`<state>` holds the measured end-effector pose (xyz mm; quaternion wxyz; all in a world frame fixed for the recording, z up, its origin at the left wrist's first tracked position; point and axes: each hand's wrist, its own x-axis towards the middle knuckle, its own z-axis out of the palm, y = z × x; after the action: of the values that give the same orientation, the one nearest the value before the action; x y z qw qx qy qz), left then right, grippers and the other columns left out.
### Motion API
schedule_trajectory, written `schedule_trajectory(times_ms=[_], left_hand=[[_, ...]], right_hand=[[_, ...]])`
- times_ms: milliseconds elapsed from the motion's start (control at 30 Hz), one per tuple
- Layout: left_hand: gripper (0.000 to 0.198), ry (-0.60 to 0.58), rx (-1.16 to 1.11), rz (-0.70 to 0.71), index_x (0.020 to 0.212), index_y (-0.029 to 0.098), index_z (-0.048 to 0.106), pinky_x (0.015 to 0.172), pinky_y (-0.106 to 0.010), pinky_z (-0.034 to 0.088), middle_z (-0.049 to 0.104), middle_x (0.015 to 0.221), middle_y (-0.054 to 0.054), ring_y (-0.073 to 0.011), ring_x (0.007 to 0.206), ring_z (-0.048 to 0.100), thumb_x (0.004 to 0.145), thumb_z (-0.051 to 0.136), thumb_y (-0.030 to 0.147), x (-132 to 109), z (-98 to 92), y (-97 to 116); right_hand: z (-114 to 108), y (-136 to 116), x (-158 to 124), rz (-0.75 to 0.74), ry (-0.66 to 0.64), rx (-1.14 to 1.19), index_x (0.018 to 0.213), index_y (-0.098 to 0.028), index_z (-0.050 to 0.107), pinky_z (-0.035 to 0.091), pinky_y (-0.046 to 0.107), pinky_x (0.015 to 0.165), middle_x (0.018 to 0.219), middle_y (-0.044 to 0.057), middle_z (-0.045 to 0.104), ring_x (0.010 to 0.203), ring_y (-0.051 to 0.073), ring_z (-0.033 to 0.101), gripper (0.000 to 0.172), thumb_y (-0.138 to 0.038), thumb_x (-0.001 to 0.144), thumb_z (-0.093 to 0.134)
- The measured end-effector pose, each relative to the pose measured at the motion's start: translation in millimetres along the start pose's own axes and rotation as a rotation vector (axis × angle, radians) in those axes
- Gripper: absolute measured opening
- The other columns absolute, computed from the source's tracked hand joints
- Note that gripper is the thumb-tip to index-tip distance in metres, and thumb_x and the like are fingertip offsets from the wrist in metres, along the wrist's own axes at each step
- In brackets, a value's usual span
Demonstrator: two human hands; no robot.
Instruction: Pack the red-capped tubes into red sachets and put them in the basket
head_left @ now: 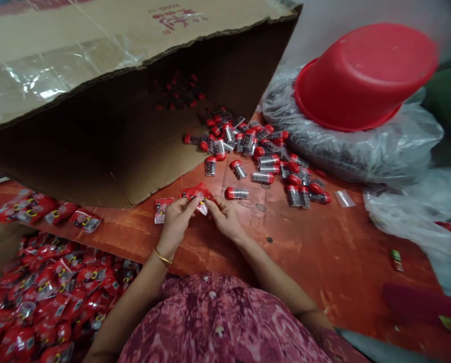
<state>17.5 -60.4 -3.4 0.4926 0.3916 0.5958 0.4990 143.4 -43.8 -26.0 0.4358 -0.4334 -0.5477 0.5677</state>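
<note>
Between my two hands is a small red printed plastic packet (197,191), pinched from both sides above the table. My left hand (180,214), with a gold bangle at the wrist, grips its left side. My right hand (224,214) closes its fingertips on the right edge. What lies inside the packet is too small to make out. A flat red printed packet (162,208) rests on the table just left of my left hand. Close beyond my right hand lies a clear tube with a red cap (237,193), on its side.
A big open cardboard box (165,166) lies tipped at the back left. Several red-capped tubes (248,143) spill from it. A red tub (365,80) sits upside down on a plastic sack (323,151). Filled red packets (59,292) heap below the table (304,262) at left.
</note>
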Motion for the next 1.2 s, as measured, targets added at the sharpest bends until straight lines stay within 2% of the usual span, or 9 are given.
schedule_trajectory(times_ms=[133, 200, 267, 333, 433, 600, 733, 900, 1200], left_hand=[[0.035, 0.064, -0.234, -0.129, 0.056, 0.014, 0.066, 0.052, -0.021, 0.038, 0.061, 0.053, 0.001, -0.0081, 0.05, 0.047, 0.049, 0.081, 0.045, 2, 7.3, 4], [0.038, 0.076, -0.321, -0.192, 0.061, 0.013, 0.068, 0.056, -0.02, 0.04, 0.065, 0.059, 0.0, -0.008, 0.054, 0.051, 0.044, 0.083, 0.044, 2, 6.6, 8], [0.041, 0.085, -0.373, -0.251, 0.062, 0.013, 0.068, 0.056, -0.019, 0.041, 0.065, 0.06, 0.0, -0.008, 0.056, 0.053, 0.041, 0.084, 0.044, 1, 5.0, 10], [0.041, 0.083, -0.405, -0.299, 0.06, 0.013, 0.067, 0.055, -0.019, 0.041, 0.065, 0.058, 0.0, -0.008, 0.054, 0.054, 0.041, 0.085, 0.044, 1, 4.3, 11], [0.039, 0.076, -0.449, -0.358, 0.06, 0.014, 0.065, 0.051, -0.019, 0.04, 0.064, 0.056, 0.0, -0.0079, 0.05, 0.053, 0.043, 0.085, 0.042, 1, 5.9, 9], [0.042, 0.106, -0.447, -0.392, 0.057, 0.014, 0.063, 0.048, -0.019, 0.038, 0.062, 0.053, 0.001, -0.0081, 0.048, 0.052, 0.038, 0.086, 0.043, 2, 9.0, 10], [0.04, 0.096, -0.392, -0.366, 0.057, 0.014, 0.062, 0.049, -0.02, 0.037, 0.061, 0.053, 0.001, -0.0077, 0.048, 0.051, 0.042, 0.085, 0.044, 0, 9.0, 11], [0.038, 0.056, -0.324, -0.314, 0.059, 0.013, 0.064, 0.051, -0.02, 0.038, 0.06, 0.053, 0.002, -0.0077, 0.048, 0.05, 0.051, 0.081, 0.046, -4, 8.0, 9], [0.045, 0.108, -0.388, -0.261, 0.061, 0.013, 0.063, 0.051, -0.021, 0.04, 0.063, 0.055, 0.001, -0.0086, 0.05, 0.053, 0.045, 0.08, 0.052, -5, 14.7, 7]], right_hand=[[-18, -2, -3, -0.131, -0.03, -0.276, 0.073, -0.02, 0.059, 0.042, 0.026, 0.058, 0.064, 0.0, 0.057, 0.059, 0.013, 0.05, 0.041, -0.055, 0.087, 0.042], [-45, -2, 1, -0.245, 0.027, -0.595, 0.091, -0.02, 0.063, 0.044, 0.033, 0.077, 0.085, 0.006, 0.066, 0.081, 0.019, 0.057, 0.034, -0.048, 0.088, 0.044], [-76, 3, 8, -0.279, 0.144, -0.877, 0.103, -0.016, 0.061, 0.039, 0.044, 0.092, 0.105, 0.014, 0.064, 0.101, 0.026, 0.053, 0.036, -0.045, 0.088, 0.046], [-103, 12, 14, -0.253, 0.224, -1.046, 0.103, -0.013, 0.061, 0.034, 0.051, 0.096, 0.115, 0.019, 0.06, 0.111, 0.031, 0.048, 0.038, -0.044, 0.087, 0.047], [-120, 26, 12, -0.248, 0.181, -1.041, 0.089, -0.014, 0.061, 0.037, 0.051, 0.094, 0.11, 0.019, 0.061, 0.109, 0.031, 0.049, 0.033, -0.045, 0.084, 0.052], [-92, 16, -23, -0.126, 0.142, -0.43, 0.083, -0.02, 0.056, 0.048, 0.031, 0.063, 0.071, 0.002, 0.059, 0.065, 0.016, 0.054, 0.024, -0.044, 0.083, 0.054], [-64, -6, -43, 0.017, 0.087, -0.033, 0.088, -0.022, 0.06, 0.047, 0.025, 0.051, 0.068, -0.002, 0.059, 0.054, 0.012, 0.053, 0.027, -0.046, 0.076, 0.063], [-51, -12, -39, 0.088, 0.172, 0.065, 0.081, -0.021, 0.062, 0.049, 0.024, 0.046, 0.069, -0.001, 0.061, 0.053, 0.011, 0.053, 0.031, -0.049, 0.068, 0.069], [-26, -5, -38, 0.087, 0.289, 0.104, 0.081, -0.02, 0.057, 0.044, 0.021, 0.042, 0.061, -0.005, 0.055, 0.045, 0.008, 0.049, 0.031, -0.049, 0.071, 0.065]])
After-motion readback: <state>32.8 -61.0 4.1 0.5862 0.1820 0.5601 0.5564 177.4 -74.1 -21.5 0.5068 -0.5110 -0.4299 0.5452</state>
